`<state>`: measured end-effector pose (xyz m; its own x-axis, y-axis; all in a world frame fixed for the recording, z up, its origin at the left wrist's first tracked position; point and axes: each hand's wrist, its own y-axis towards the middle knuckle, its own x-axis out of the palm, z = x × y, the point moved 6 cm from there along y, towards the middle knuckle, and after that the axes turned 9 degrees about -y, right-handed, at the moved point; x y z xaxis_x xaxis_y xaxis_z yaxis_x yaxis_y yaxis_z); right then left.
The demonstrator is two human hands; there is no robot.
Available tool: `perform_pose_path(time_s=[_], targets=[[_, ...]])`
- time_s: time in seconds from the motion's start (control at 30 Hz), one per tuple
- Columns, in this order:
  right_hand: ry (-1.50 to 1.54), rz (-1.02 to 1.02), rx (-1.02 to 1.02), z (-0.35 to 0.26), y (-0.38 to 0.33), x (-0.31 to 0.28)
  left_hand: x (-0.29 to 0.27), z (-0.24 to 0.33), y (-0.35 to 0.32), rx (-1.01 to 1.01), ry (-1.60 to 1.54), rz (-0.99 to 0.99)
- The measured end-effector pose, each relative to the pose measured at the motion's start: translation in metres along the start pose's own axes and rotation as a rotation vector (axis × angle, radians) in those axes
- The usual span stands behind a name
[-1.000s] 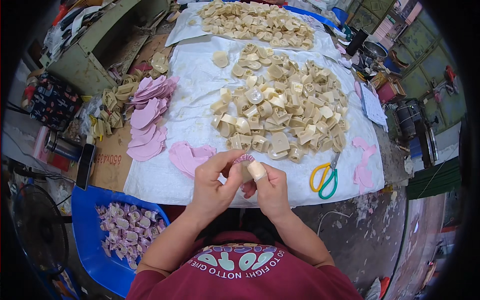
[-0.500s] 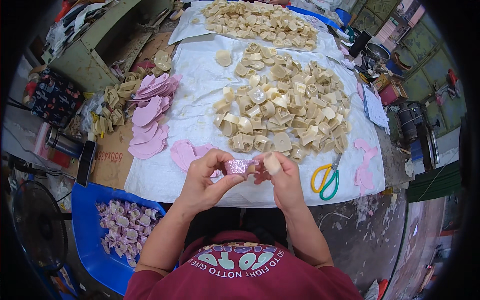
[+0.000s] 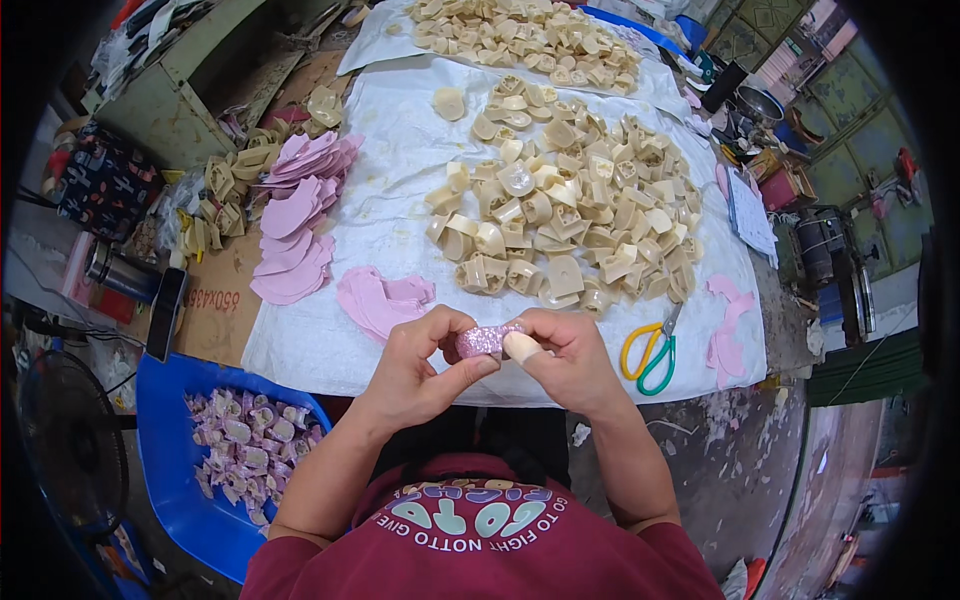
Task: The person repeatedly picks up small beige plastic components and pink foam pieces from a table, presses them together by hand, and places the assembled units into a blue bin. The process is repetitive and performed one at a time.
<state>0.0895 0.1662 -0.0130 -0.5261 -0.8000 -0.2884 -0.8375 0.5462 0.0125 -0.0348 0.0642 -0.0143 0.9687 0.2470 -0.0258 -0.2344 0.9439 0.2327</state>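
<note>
Between my two hands, just over the near edge of the white sheet, is a small shoe heel point(image 3: 480, 343) with a glittery pink covering. My left hand point(image 3: 422, 368) grips its left end with thumb and fingers. My right hand point(image 3: 570, 360) pinches the right end, its thumb wrapped in a beige cover and pressed onto the pink surface. Curved pale pink cut pieces point(image 3: 372, 300) lie beyond my left hand. Bare beige plastic heels point(image 3: 565, 225) are heaped past both hands. Scissors point(image 3: 655, 352) with one yellow and one green handle rest right of my right hand.
A blue tub point(image 3: 163, 440) at lower left holds many pink-covered heels point(image 3: 245, 435). Stacked pink pieces point(image 3: 292, 225) lie along the sheet's left side, pink scraps point(image 3: 727, 335) on its right. Another beige heap point(image 3: 525, 40) sits at the back. A fan point(image 3: 72, 445) stands far left.
My right hand has moved in to the left, its thumb now pressing the pink covering. The heel has turned, showing a rounded glittery side instead of its open end.
</note>
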Motion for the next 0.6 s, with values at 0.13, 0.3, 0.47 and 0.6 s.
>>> perform_pose_path(time_s=[0.13,0.3,0.47,0.6], targets=[[-0.270,0.144,-0.075,-0.005,0.007,0.009,-0.005,-0.012,-0.004,-0.026,0.016,0.091],[0.146,-0.077,0.167,0.022,0.009,0.024,-0.016,-0.012,-0.018,-0.084,0.006,0.132],[-0.234,-0.065,0.013,0.020,0.018,0.064,-0.047,-0.001,-0.052,-0.113,0.239,0.243],[-0.435,0.005,-0.132,0.022,0.036,0.086,-0.137,0.016,-0.138,-0.464,0.323,0.574]])
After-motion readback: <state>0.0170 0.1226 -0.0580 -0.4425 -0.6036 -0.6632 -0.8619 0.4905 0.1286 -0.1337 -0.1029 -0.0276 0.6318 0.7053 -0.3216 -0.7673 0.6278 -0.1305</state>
